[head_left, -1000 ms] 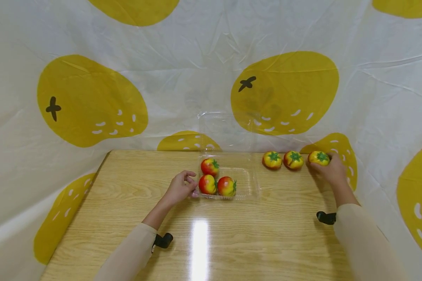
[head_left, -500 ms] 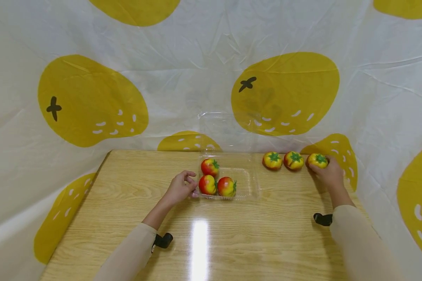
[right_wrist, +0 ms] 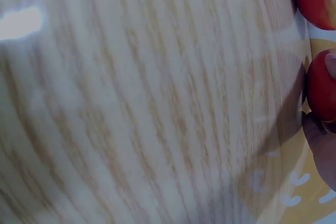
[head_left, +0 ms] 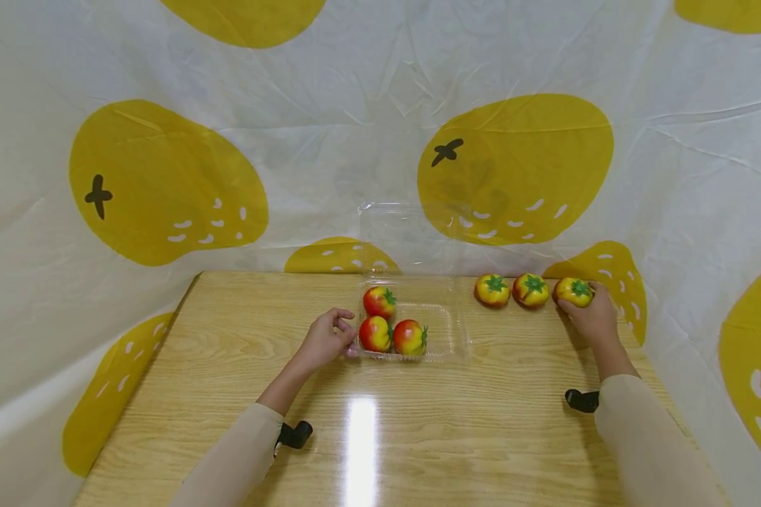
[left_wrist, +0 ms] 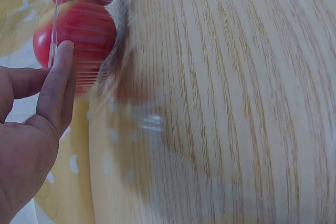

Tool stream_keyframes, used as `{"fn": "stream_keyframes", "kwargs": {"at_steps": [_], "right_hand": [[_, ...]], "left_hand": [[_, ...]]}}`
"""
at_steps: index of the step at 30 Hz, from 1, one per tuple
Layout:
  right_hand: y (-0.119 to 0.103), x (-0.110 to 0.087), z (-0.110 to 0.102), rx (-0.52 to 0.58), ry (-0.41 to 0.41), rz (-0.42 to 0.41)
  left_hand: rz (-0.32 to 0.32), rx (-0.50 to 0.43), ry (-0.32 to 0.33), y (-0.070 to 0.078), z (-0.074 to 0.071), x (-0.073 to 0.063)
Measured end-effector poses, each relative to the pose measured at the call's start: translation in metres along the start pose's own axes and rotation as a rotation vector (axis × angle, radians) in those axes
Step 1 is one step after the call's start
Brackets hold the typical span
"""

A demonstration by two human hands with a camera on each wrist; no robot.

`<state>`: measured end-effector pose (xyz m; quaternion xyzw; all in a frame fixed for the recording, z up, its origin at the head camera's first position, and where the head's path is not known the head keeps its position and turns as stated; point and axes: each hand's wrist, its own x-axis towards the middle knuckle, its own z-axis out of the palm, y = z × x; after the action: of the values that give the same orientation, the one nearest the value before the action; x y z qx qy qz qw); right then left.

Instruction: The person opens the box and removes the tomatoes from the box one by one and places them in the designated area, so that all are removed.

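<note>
A clear plastic clamshell box [head_left: 444, 331] lies with its lid [head_left: 409, 239] raised at the table's back edge. Three red-and-yellow toy tomatoes sit in its base: one at the back left [head_left: 378, 301], one at the front left [head_left: 374, 334] and one in front, towards the middle [head_left: 409, 337]. My left hand [head_left: 323, 339] pinches the box's left rim between thumb and fingers [left_wrist: 55, 85]. On the far right, my right hand [head_left: 596, 313] grips a toy tomato [head_left: 573, 291] with its green leaf top facing up. Only part of that hand shows in the right wrist view.
Two more toy tomatoes, a left one [head_left: 492, 290] and a right one [head_left: 530, 290], stand in a row along the back edge of the wooden table [head_left: 456, 429]. Behind hangs a pale curtain [head_left: 342, 141] printed with yellow fruit.
My right hand has shifted slightly left with the toy tomato it grips, closer to the other two in the row. The left hand and the box have stayed in place.
</note>
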<state>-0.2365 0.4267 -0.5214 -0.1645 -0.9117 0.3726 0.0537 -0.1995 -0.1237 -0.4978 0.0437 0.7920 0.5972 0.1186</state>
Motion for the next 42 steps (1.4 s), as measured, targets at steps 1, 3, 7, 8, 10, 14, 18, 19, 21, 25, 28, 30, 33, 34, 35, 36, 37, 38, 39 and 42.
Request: {"fn": "stream_keyframes", "kwargs": {"at_steps": [1,3,7,8,10,14,18,19,21,25,28,30,33,34,35,36,37,38,39,42], "right_hand": [[0.001,0.0,0.0,0.005,-0.003,-0.001],[0.003,0.001,0.0,0.016,-0.012,-0.005],[0.006,0.002,0.0,0.032,-0.018,-0.009],[0.006,0.002,-0.001,0.033,-0.021,-0.01],[0.006,0.001,-0.001,0.032,-0.023,-0.013],[0.004,-0.001,-0.003,0.029,-0.032,-0.012],[0.002,-0.004,-0.004,0.032,-0.039,-0.007],[0.002,-0.004,-0.004,0.035,-0.038,-0.006],[0.002,-0.005,-0.004,0.045,-0.036,-0.006],[0.002,-0.007,-0.005,0.068,-0.023,-0.014],[0.002,-0.011,-0.006,0.092,-0.027,-0.015],[0.002,-0.015,-0.008,0.107,-0.04,-0.006],[0.001,-0.021,-0.011,0.122,-0.054,0.007],[0.001,-0.022,-0.012,0.125,-0.053,0.007],[0.0,-0.024,-0.013,0.127,-0.054,0.004],[0.0,-0.026,-0.014,0.127,-0.051,-0.001],[0.0,-0.028,-0.015,0.123,-0.046,-0.008],[0.0,-0.029,-0.016,0.121,-0.042,-0.015],[-0.001,-0.031,-0.017,0.116,-0.038,-0.022],[0.0,-0.036,-0.02,0.106,-0.028,-0.04]], "left_hand": [[-0.002,-0.002,0.001,0.0,0.0,0.0],[-0.004,-0.007,0.0,-0.001,0.001,0.0],[-0.007,0.004,0.007,-0.001,0.0,0.0],[-0.006,0.009,0.005,0.0,0.0,0.0],[-0.002,0.019,0.006,0.001,0.0,-0.001],[-0.004,0.03,0.006,0.001,0.0,0.0],[-0.007,0.03,0.002,0.001,0.0,-0.001],[-0.003,0.027,-0.001,0.001,-0.001,-0.001],[-0.005,0.023,-0.006,0.001,-0.001,-0.001],[-0.004,0.029,-0.003,0.002,-0.001,-0.001],[-0.001,0.043,0.0,0.003,-0.001,-0.001],[-0.003,0.046,-0.002,0.003,-0.001,-0.001],[-0.012,0.023,-0.014,0.004,-0.001,-0.001],[-0.008,0.028,-0.012,0.003,-0.001,-0.001],[-0.005,0.029,-0.012,0.003,-0.001,-0.001],[-0.003,0.031,-0.01,0.003,-0.001,0.0],[0.002,0.037,-0.007,0.002,-0.001,0.0],[0.007,0.045,-0.004,0.002,-0.001,0.0],[0.013,0.055,0.001,0.001,-0.002,0.001],[0.021,0.062,0.003,0.001,-0.002,0.001]]}}
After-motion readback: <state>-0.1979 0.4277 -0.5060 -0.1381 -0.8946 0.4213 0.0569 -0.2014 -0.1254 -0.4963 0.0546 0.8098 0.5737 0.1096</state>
